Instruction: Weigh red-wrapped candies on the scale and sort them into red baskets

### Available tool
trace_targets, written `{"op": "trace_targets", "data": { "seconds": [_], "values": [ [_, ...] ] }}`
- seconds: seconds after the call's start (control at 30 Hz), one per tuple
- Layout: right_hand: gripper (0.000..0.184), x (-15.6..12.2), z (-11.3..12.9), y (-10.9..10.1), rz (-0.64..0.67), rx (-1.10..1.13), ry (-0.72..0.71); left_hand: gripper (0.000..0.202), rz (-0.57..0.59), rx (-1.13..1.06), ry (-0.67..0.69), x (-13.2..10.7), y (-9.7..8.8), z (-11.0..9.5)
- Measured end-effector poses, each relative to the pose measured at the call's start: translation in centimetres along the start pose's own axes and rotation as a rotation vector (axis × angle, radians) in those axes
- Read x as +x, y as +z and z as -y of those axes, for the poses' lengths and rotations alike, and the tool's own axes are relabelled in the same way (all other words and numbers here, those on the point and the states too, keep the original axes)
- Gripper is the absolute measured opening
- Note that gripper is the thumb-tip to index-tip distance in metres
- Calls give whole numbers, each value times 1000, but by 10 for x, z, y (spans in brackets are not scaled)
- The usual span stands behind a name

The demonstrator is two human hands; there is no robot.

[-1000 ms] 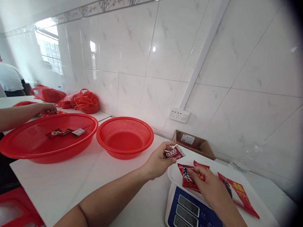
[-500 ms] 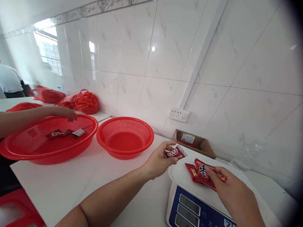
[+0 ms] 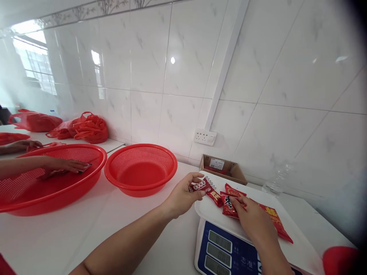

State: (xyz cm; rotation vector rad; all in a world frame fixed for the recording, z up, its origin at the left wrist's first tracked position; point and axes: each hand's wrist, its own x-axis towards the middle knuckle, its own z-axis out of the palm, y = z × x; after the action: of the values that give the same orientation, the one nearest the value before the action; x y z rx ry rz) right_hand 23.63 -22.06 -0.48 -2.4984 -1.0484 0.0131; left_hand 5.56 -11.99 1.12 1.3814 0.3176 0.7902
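Observation:
My left hand (image 3: 182, 195) pinches a small red snack packet (image 3: 200, 186) at the left edge of the white scale pan (image 3: 212, 214). On that pan my right hand (image 3: 251, 220) presses its fingertips down on a red packet (image 3: 228, 201) with dark lettering. A small red packet (image 3: 214, 197) lies between the two hands. Beside my right hand lies a longer red packet (image 3: 272, 220). The scale's blue front (image 3: 226, 250) with its displays faces me.
Two red mesh baskets stand to the left, the nearer one (image 3: 140, 168) with nothing in it. Another person's hand (image 3: 61, 165) reaches into the larger basket (image 3: 46, 179). Red plastic bags (image 3: 88, 126) lie by the tiled wall. A small cardboard box (image 3: 222, 168) stands behind the scale.
My right hand came back down onto the pan with its red packets, and a long packet lies on the pan again. The other person's hand went down into the large basket.

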Motion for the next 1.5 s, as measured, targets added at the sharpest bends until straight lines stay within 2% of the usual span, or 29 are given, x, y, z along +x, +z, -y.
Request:
{"op": "trace_targets", "data": {
  "seconds": [0.07,0.13,0.23,0.33,0.43,0.5,0.6,0.7,0.8,0.97,1.07,1.2,1.4,1.5],
  "values": [
    [44,-1,1,-3,10,82,-23,38,13,0,10,1,-1,2],
    [43,-2,0,-5,82,142,-57,37,21,5,14,1,-1,3],
    [43,-3,0,-4,151,123,-61,38,11,9,-2,2,0,4],
    [46,-3,1,-4,13,101,-17,42,-10,20,-48,1,1,3],
    [47,-7,5,-9,-100,264,-31,47,-4,37,-60,0,0,3],
    [45,-14,11,-15,-49,448,-87,51,34,9,-41,0,0,6],
    [43,-26,21,-19,170,676,-161,56,110,-48,-25,0,1,10],
    [36,-33,30,-17,337,780,-210,61,176,-65,-35,-1,2,12],
    [37,-35,34,-15,345,793,-231,60,195,-54,-46,-2,3,10],
    [41,-34,33,-16,253,860,-162,52,140,51,-63,-1,2,4],
    [41,-33,31,-15,245,901,-133,49,144,58,-71,-1,1,3],
    [38,-32,30,-14,291,1033,-94,45,133,-73,-104,-1,-1,2],
    [35,-35,36,-15,267,1250,-68,42,202,-456,-291,0,-3,4],
    [43,-38,41,-14,315,1214,-151,43,253,-511,-335,-1,-1,10]
  ]
}}
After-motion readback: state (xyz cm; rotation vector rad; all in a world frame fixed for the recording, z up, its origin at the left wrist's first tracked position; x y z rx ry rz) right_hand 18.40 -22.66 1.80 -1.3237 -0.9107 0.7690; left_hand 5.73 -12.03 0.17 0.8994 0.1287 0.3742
